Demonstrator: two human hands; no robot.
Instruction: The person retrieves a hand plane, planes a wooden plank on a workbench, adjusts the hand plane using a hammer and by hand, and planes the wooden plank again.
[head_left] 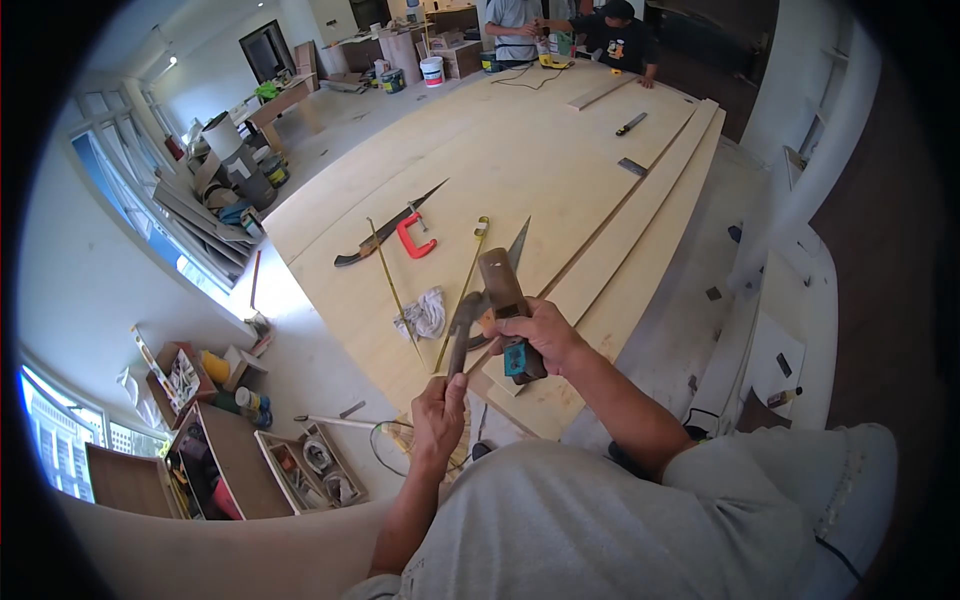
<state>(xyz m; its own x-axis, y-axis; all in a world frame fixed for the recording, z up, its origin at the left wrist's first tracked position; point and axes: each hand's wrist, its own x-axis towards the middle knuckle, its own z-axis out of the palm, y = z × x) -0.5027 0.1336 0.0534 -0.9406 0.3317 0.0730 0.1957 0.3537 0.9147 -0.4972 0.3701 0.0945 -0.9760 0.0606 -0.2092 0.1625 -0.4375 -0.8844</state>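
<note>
My left hand [438, 412] is closed around the handle of a hammer [459, 350], its head raised beside the plane. In my right hand [548, 335] is a wooden hand plane [503, 285], tilted upright, with a teal patch at its lower end. Both tools are over the near end of a large plywood sheet [330, 225]. Partly hidden behind the plane lies a saw [520, 242]. A crumpled white rag [424, 314] and a yellow tape measure [482, 228] lie just beyond my hands, with a red C-clamp [411, 240] and another handsaw [372, 243] further left.
Long wooden strips [640, 215] run along the sheet's right side. Two people [625, 45] stand at its far end near a yellow power tool [551, 63]. On the floor at left are a toolbox [310, 465] and an open wooden cabinet [235, 460].
</note>
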